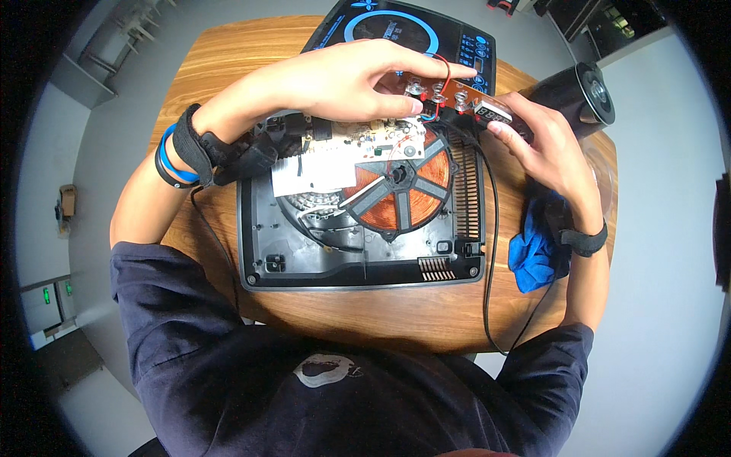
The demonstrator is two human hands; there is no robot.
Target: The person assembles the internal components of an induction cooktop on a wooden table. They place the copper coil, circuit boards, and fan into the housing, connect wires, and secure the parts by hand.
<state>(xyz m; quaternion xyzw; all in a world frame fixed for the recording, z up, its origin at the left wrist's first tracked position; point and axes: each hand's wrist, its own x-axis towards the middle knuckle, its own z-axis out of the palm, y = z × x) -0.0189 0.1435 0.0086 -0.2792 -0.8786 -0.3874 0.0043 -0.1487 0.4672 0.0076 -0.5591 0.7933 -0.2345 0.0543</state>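
A narrow brown control circuit board (448, 94), with spring contacts and a small digit display, is held over the far side of an opened induction cooker base (365, 266). My left hand (335, 78) grips the board's left part, index finger stretched along the far edge and thumb on the near side. Its other fingers are hidden. My right hand (547, 137) pinches the right end between thumb and fingers. Red and blue wires run from the board. Below it sit a copper coil (396, 202) with black spokes and a pale main circuit board (365, 141).
The cooker's black glass top (392, 30) with a blue ring lies at the far edge of the wooden table (304, 308). At right are a black cylindrical container (575, 99) and a blue cloth (537, 247). A black cable (491, 251) loops down the table's right side.
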